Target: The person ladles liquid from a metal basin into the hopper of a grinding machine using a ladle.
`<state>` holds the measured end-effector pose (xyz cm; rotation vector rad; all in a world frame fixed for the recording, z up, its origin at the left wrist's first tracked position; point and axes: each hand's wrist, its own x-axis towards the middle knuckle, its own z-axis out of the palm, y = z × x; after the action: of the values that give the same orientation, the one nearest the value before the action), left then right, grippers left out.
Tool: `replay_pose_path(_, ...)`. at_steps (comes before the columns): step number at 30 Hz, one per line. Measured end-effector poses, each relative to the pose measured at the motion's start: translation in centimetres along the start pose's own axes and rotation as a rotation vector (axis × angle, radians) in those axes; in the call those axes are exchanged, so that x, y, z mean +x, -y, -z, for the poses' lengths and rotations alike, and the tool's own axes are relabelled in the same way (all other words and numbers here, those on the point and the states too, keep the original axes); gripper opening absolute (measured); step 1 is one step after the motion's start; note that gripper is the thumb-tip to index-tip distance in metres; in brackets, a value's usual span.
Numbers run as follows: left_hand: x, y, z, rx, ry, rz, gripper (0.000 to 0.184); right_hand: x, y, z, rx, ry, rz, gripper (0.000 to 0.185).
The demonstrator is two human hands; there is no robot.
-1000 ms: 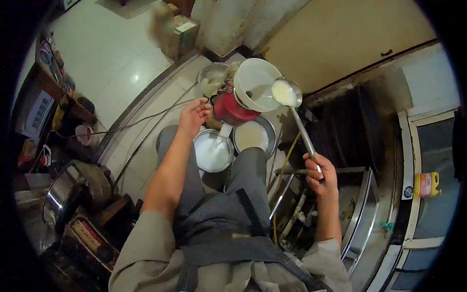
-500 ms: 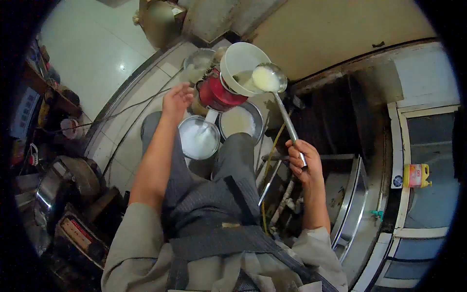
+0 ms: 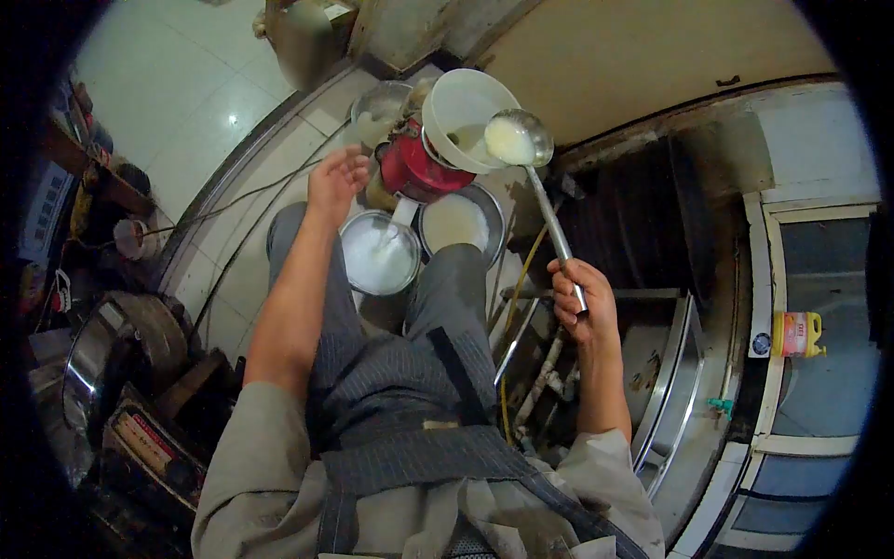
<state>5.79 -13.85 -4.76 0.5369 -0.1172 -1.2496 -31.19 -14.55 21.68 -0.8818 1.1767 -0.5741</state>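
Observation:
My right hand (image 3: 587,300) is wrapped round the handle of a metal ladle (image 3: 551,217). The ladle's bowl holds a cream-coloured wet mix and hangs at the right rim of a white hopper (image 3: 449,91). That hopper tops a red grinding machine (image 3: 417,170). From its pale spout (image 3: 405,211), white liquid runs into a metal bucket (image 3: 380,250) standing between my knees. Left of the machine, my left hand (image 3: 338,184) is raised with loosely curled fingers and holds nothing.
A metal basin (image 3: 499,216) of pale cream contents stands right of the bucket. Behind the machine is another metal bowl (image 3: 377,101). A cable (image 3: 244,214) crosses the tiled floor. Metal pots (image 3: 88,359) lie at left; a steel sink-like unit (image 3: 666,391) and yellow jug (image 3: 798,334) are at right.
The ladle's bowl has shifted slightly up at the hopper's rim, still with the mix in it. My left hand has risen a little. The view has shifted slightly.

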Motion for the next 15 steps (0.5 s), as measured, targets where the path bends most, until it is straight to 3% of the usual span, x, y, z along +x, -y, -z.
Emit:
replay_pose_path(11, 0.22, -0.07, -0.09, -0.031, -0.062, 0.004, 0.030, 0.13, -0.05, -0.40, -0.035, -0.024, -0.014, 0.029)
replay_pose_path(15, 0.20, -0.24, 0.01, -0.039, 0.005, 0.005, 0.029, 0.27, -0.47, -0.28, -0.024, -0.013, 0.018, 0.029)
